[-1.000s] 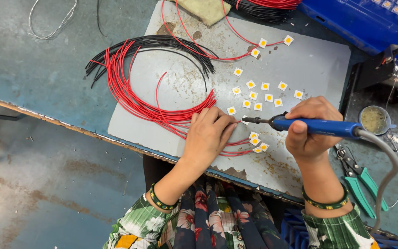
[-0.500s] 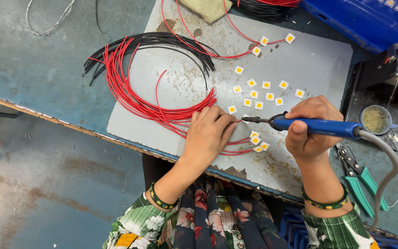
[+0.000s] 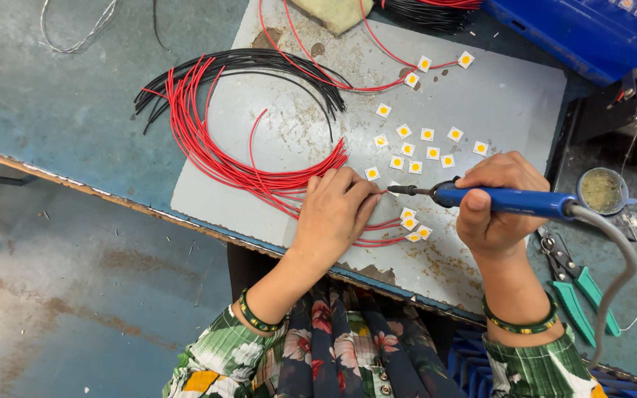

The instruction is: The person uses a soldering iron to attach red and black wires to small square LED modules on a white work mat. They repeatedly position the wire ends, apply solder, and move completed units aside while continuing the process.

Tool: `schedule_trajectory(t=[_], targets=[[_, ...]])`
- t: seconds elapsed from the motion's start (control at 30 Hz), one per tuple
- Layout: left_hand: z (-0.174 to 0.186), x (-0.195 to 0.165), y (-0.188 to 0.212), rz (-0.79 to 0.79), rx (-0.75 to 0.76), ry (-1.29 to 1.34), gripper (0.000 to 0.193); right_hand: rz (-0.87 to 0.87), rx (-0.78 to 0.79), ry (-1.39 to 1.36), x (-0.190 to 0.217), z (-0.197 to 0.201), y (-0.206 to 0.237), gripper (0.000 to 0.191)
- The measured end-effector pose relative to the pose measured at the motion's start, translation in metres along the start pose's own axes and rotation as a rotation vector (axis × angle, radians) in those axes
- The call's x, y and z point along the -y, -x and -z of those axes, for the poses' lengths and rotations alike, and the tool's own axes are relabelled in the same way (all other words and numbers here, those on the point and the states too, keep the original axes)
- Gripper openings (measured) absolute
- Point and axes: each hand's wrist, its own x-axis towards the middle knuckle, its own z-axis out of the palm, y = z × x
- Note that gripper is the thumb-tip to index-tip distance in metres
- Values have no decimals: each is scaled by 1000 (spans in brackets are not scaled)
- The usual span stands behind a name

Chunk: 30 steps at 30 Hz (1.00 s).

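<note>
Fingers curled both sides: right hand (image 3: 497, 203) grips blue soldering iron (image 3: 506, 199), tip at 9 o'clock.
Left hand (image 3: 335, 210) lies palm-down, fingertips pinning red wires (image 3: 223, 158) on grey mat (image 3: 495, 110); white squares (image 3: 416, 228) just below tip.

The left hand (image 3: 337, 210) hides the red wire ends beneath its fingers. The blue machine (image 3: 591, 29) at upper right is cut off by the frame's edge.

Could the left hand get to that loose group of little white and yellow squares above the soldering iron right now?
Probably yes. The left hand rests on red wires beside the squares, with bare mat between; only the soldering iron tip lies close by.
</note>
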Motion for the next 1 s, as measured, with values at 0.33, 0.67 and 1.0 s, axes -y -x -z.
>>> schedule_trajectory(t=[0.33,0.67,1.0], targets=[[1,-1,0,-19,-9,14,12,18,19,17,5,0,-4,49],[2,-2,-1,-14,12,5,10,56,66,46,9,0,-9,45],[0,-1,0,-10,-4,2,10,95,-85,0,9,3,-10,50]])
